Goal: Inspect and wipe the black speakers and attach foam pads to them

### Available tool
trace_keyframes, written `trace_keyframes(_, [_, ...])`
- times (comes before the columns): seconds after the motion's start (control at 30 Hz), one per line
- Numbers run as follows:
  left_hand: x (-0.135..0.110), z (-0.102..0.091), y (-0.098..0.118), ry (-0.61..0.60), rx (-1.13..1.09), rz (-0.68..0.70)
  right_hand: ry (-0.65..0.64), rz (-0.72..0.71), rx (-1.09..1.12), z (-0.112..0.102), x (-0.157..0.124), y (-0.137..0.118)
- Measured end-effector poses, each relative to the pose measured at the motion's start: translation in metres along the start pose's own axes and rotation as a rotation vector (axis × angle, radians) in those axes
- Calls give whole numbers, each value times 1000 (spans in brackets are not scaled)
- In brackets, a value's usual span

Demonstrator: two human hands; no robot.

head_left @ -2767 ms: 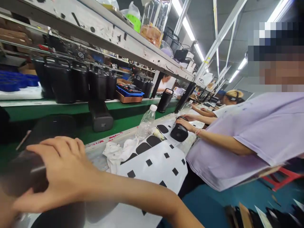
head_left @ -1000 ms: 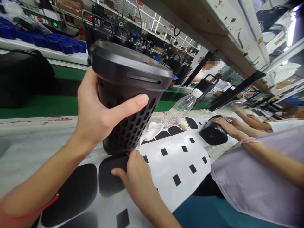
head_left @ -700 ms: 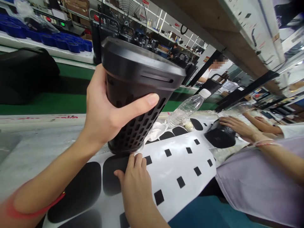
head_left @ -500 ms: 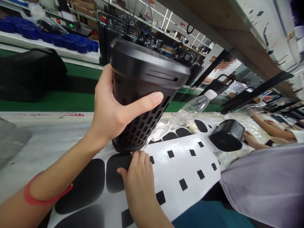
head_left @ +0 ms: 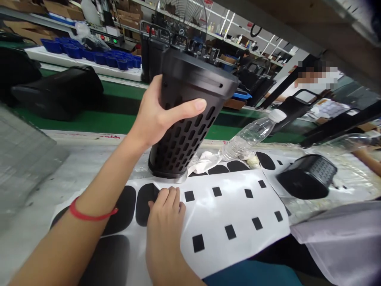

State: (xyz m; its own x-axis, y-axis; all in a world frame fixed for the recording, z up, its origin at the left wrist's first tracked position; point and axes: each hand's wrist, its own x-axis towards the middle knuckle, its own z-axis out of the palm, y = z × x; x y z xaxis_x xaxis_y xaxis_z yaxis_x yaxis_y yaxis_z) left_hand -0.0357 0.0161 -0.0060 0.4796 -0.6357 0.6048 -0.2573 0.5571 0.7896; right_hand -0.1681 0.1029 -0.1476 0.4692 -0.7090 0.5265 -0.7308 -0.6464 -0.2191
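Note:
My left hand [head_left: 160, 115] grips a black speaker housing [head_left: 190, 131] with slotted holes, its thumb lying across the front. The housing stands tilted at the back of the worktable, wider end up. Lower down, my right hand [head_left: 165, 222] has its fingers curled together at the corner of a black rounded sticker [head_left: 143, 208]. That corner looks lifted from the white backing sheet [head_left: 214, 214]; the fingertips' exact hold is partly hidden. More large rounded stickers and several small black squares lie on the sheet.
Behind the housing, a clear plastic bottle [head_left: 250, 135] leans near a white cloth [head_left: 206, 161]. Another black housing [head_left: 309, 176] lies at the right. A green conveyor [head_left: 125, 123] carries dark housings, with blue cups [head_left: 104, 58] beyond. A co-worker's arm [head_left: 367, 159] shows at the far right.
The view has swung left, so the scene sits further right. My right hand has shifted left along the sticker's edge, and its corner now appears raised. The left hand still holds the housing.

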Motion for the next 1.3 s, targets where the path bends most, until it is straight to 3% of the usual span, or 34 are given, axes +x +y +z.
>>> trace_keyframes(0.2, [4,10,-3,-21,-30,-48,6,-60,43,5,-20,7])
trace_keyframes(0.33, [10,10,-7,-37,-44,-33,-53,-86,203,6,-37,18])
trace_keyframes(0.43, [16,7,-12,-52,-86,-35,-24,-50,285,-2,-34,24])
trace_keyframes(0.67, [22,-3,-21,-123,-117,28,9,-113,190,-12,-16,30])
trace_keyframes(0.93, [21,-4,-19,-164,-58,48,-227,-164,568,-30,-32,66])
trace_keyframes(1.03, [19,-1,-16,-186,-48,68,-381,-128,729,-40,-29,80])
trace_keyframes(1.13, [18,0,-15,-204,-56,79,-532,-149,782,-45,-27,92])
trace_keyframes(1.3, [17,-1,-14,-216,-56,85,-673,-121,855,-53,-19,106])
